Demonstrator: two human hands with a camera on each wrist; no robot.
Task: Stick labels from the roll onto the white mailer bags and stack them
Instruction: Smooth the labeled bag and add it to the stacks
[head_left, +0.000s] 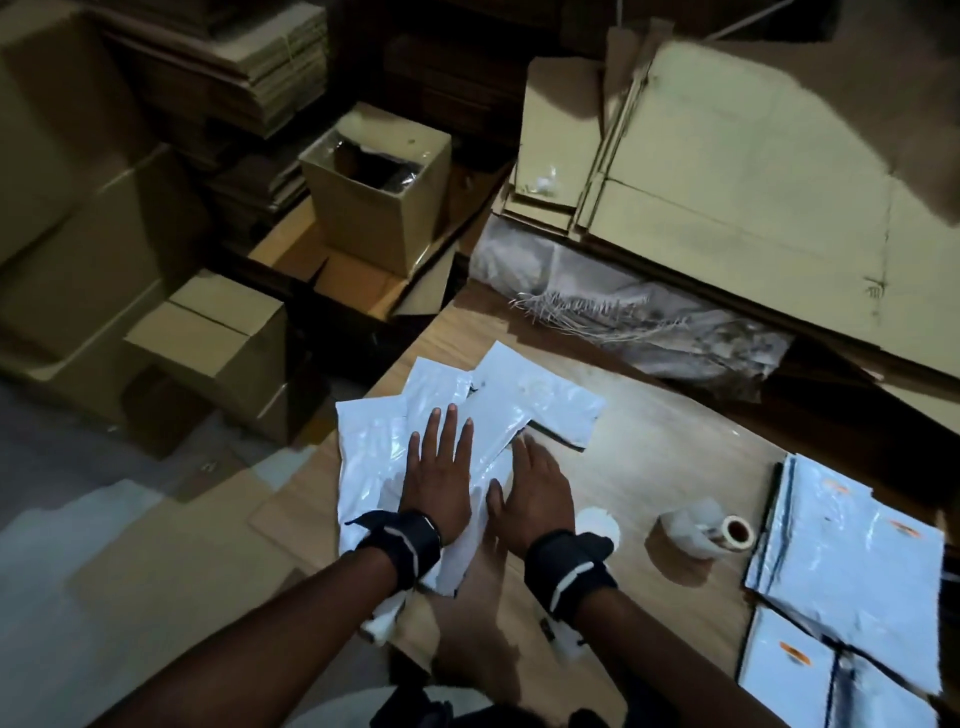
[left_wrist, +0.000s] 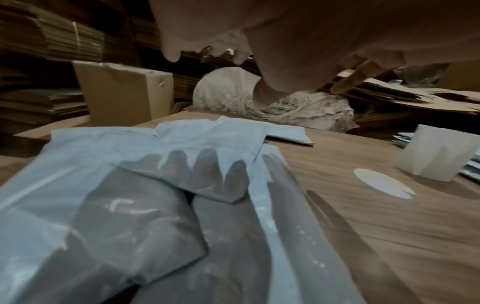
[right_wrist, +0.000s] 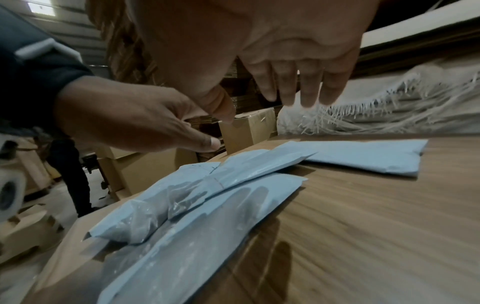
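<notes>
Several plain white mailer bags (head_left: 384, 447) (left_wrist: 103, 195) (right_wrist: 207, 185) lie overlapping on the wooden table (head_left: 665, 467) near its left edge. My left hand (head_left: 439, 467) (left_wrist: 259, 30) (right_wrist: 130, 119) is spread flat over them with straight fingers. Beside it my right hand (head_left: 530, 483) (right_wrist: 259, 41) is also flat. In the wrist views both hands hover just above the bags, cast shadows on them and hold nothing. The label roll (head_left: 706, 527) (left_wrist: 436, 152) stands to the right. Bags with orange labels are stacked (head_left: 852, 551) at the far right.
A round white paper piece (head_left: 597, 522) (left_wrist: 381, 183) lies by my right wrist. A frayed woven sack (head_left: 649, 322) and flattened cardboard (head_left: 727, 171) crowd the table's far side. Cardboard boxes (head_left: 374, 187) stand on the floor to the left. A person (right_wrist: 70, 174) stands there.
</notes>
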